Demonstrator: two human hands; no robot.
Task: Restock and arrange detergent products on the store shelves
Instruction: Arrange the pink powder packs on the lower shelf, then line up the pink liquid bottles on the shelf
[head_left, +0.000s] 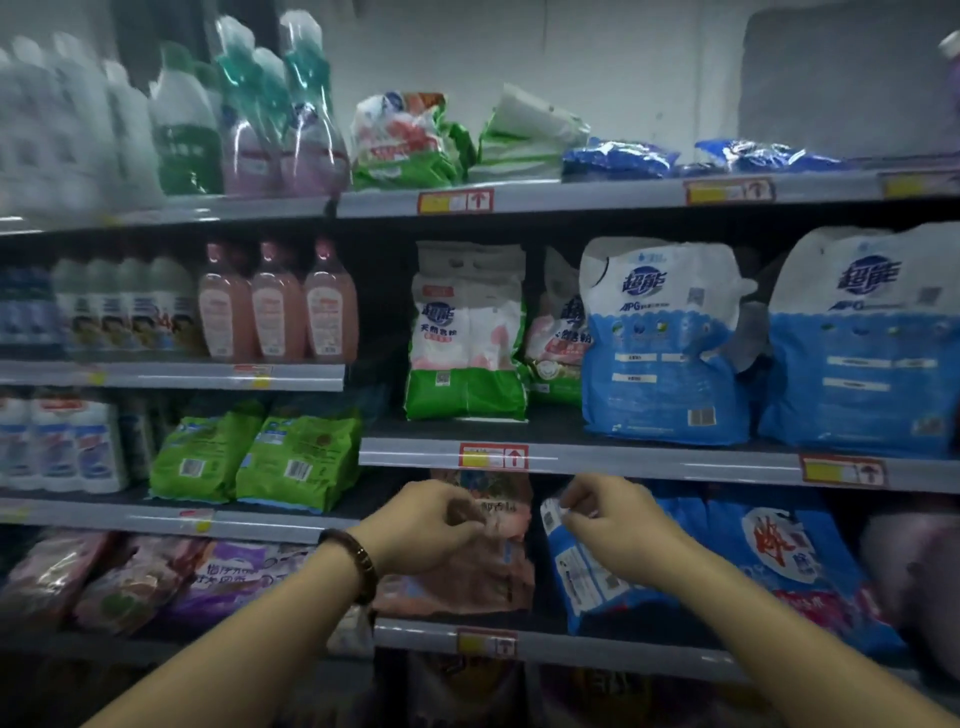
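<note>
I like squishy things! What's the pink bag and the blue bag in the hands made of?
Pink bag: probably thin glossy plastic film; it crinkles under the left hand. Blue bag: likely the same soft, shiny plastic, creased where the right hand pinches it.

Dim, bluish store light. The bottles (78, 119) at upper left smear with motion blur, shelf edges (623, 462) bow from wide-angle distortion, and the lower corners fall dark.

Pink bag (467, 566), blue-and-white bag (587, 566), green packs (260, 457), dark beaded bracelet (358, 564).
</note>
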